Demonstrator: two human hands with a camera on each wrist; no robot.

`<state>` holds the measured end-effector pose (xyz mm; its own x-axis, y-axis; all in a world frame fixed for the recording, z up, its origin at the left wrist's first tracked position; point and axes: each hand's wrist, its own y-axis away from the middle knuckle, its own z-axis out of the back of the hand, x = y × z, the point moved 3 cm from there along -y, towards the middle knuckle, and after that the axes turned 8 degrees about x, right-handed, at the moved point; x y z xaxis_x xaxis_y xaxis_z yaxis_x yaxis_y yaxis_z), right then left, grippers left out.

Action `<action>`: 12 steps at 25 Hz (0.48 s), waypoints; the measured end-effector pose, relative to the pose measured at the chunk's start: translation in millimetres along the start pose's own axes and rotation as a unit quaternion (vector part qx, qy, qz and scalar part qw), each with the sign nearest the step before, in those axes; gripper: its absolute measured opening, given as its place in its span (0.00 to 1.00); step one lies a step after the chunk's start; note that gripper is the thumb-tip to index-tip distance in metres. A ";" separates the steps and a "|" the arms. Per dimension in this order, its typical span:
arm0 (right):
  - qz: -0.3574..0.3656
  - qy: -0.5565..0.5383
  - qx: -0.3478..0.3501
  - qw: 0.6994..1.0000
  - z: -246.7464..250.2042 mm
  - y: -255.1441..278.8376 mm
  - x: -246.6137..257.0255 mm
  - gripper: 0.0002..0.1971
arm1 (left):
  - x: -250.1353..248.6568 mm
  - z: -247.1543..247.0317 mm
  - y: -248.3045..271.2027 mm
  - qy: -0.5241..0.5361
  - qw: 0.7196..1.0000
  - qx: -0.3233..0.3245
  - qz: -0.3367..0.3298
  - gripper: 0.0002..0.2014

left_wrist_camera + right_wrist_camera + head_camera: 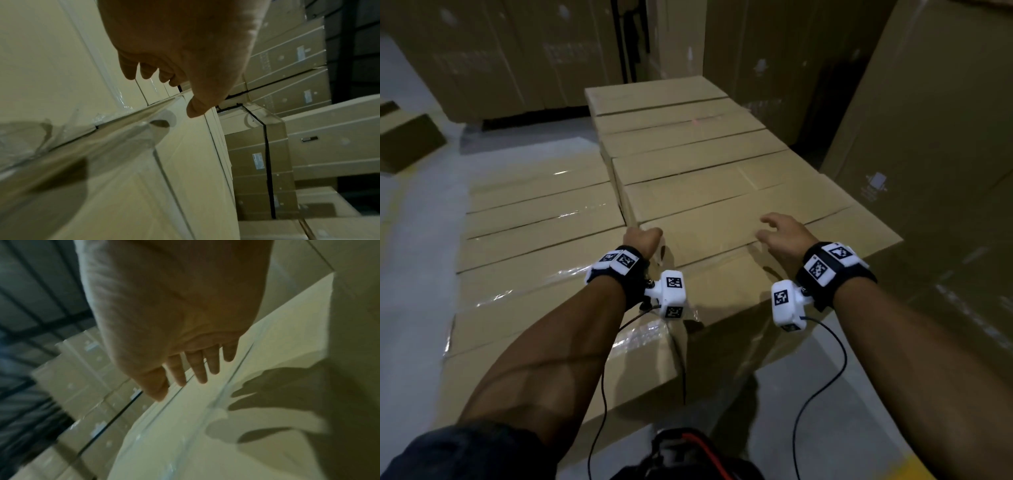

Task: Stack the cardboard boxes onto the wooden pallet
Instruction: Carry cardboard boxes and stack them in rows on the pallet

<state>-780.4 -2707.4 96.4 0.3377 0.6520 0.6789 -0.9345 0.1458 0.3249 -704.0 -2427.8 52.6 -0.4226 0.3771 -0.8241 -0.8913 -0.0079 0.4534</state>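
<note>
Long cardboard boxes lie side by side in two stacks. The right stack (688,144) stands higher than the left stack (534,233), which has clear film over it. My left hand (642,240) is at the left end corner of the nearest upper box (705,236). In the left wrist view the left hand (164,91) has loosely curled fingers that hold nothing, just over that box's (185,146) edge. My right hand (780,233) hovers over the same box's top with its fingers spread. In the right wrist view the fingers (199,369) throw a shadow on the cardboard (205,443). No pallet shows.
Tall cartons (928,137) wall in the right side, and more cartons (500,61) stand at the back. A smaller box (407,140) sits on the grey floor (414,274) at the far left. Cables hang from both wrist cameras.
</note>
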 end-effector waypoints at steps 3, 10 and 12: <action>-0.050 0.004 -0.066 0.997 24.6 -30.8 -7.0 0.27 | -10.4 -5.4 -26.8 0.040 0.999 0.003 0.026 0.25; -0.122 0.042 -0.119 0.985 96.2 -109.6 -41.0 0.33 | -41.1 -19.9 -56.5 0.058 0.994 -0.029 0.090 0.24; -0.141 0.052 -0.125 0.981 118.7 -135.5 -53.1 0.33 | -44.4 -25.2 -69.3 0.042 0.993 -0.051 0.098 0.22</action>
<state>-658.3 -2850.1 94.4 0.5850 0.6305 0.5102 -0.8089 0.4998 0.3097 -627.6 -2467.3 49.3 -0.5988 0.2801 -0.7503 -0.8002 -0.1689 0.5755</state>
